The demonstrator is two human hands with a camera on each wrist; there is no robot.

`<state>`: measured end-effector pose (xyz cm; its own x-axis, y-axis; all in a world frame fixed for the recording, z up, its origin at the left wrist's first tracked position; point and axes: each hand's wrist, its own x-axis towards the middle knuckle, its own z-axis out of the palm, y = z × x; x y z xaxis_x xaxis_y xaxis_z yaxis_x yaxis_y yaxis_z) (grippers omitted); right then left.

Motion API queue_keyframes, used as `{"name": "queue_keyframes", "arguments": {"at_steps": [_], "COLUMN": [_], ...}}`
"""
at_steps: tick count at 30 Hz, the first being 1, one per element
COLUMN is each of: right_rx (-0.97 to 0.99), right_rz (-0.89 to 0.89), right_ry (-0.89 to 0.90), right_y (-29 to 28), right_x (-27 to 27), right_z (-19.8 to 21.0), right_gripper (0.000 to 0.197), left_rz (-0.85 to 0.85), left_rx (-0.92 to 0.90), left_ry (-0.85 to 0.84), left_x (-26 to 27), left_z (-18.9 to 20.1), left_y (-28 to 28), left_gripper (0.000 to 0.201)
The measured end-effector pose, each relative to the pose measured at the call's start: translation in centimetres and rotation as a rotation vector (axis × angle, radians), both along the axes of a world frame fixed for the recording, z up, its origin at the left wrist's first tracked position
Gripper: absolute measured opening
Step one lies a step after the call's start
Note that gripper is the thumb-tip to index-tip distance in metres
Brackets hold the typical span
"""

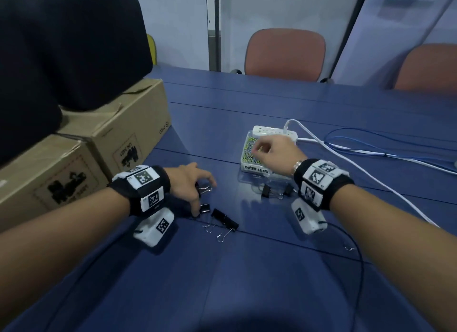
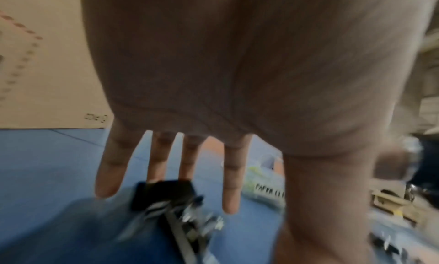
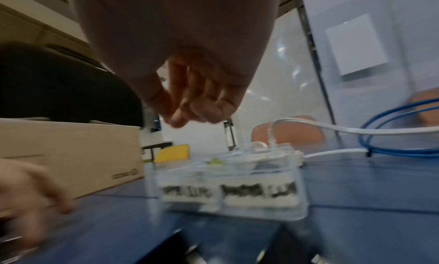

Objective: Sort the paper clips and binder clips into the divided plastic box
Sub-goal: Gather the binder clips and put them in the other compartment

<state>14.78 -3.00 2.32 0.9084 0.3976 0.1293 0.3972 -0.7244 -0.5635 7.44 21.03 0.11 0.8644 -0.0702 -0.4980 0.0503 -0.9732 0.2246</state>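
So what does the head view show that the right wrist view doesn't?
Head only: the left hand gripping a binder clip, loose binder clips on the table, paper clips in the box's left compartment.
Right wrist only: two front labels side by side, too blurred to read.
Both: the plastic box, the right hand above it, the cardboard box, the cables.

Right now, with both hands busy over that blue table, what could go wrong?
1. The right hand hovers over the plastic box with fingertips pinched; whatever it drops could land in the wrong compartment.
2. The left hand reaches among loose binder clips; it might knock some aside.
3. The white cable runs beside the right forearm and could snag.
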Motion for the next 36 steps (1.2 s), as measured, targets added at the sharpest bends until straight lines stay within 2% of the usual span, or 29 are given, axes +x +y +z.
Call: {"name": "queue_keyframes", "arguments": {"at_steps": [1,2,5,7,9,15,18,25,29,33,36], "right_rx": [-0.068,-0.171,-0.5,-0.59,-0.607,-0.527,-0.477,-0.352,-0.381,-0.323,-0.289], "right_rz": [0.079,0.16,0.339,0.371,0.362,0.335,0.311,0.263,0.267,0.255,0.233], "right_ry": [0.06,0.11,0.2,0.226,0.227,0.162,0.175,0.16,0.163,0.226,0.244], "right_y": [0.6,1.3,3.2,4.3,5.0,5.5,5.3,4.6,4.2,3.3,2.7], "right_x": [-1.7,-3.3,-7.3,-9.0,-9.8,-10.9,-11.1,-11.4,-11.4,-11.1,-11.0], "right_z": [-0.1,-0.2,-1.5,-2.4,-3.2,-3.4,-3.5,-3.9,-3.8,-3.9,-3.9], "right_gripper": [0.008,0.013,0.055,0.071,0.075,0.054,0.051,0.039,0.038,0.023,0.019], "left_rz": [0.004,0.013,0.039,0.043,0.047,0.034,0.068,0.2,0.176,0.142,0.122], "left_rx": [0.015,0.023,0.033,0.006,-0.024,-0.146,-0.223,-0.238,-0.186,-0.159,-0.133], "left_ry": [-0.019,-0.051,-0.129,-0.131,-0.129,-0.201,-0.174,-0.129,-0.142,-0.146,-0.121], "left_x": [-0.6,-1.1,-2.2,-2.4,-2.6,-2.5,-2.3,-1.5,-1.4,-1.6,-1.8], "left_z": [-0.5,-0.9,-1.5,-1.4,-1.3,-1.7,-1.6,-1.4,-1.4,-1.3,-1.0], "left_y": [0.1,0.2,0.1,0.0,0.0,0.2,0.3,0.0,-0.4,-0.8,-0.9], "left_gripper": [0.09,0.096,0.103,0.103,0.1,0.064,0.049,0.043,0.031,0.021,0.015]}}
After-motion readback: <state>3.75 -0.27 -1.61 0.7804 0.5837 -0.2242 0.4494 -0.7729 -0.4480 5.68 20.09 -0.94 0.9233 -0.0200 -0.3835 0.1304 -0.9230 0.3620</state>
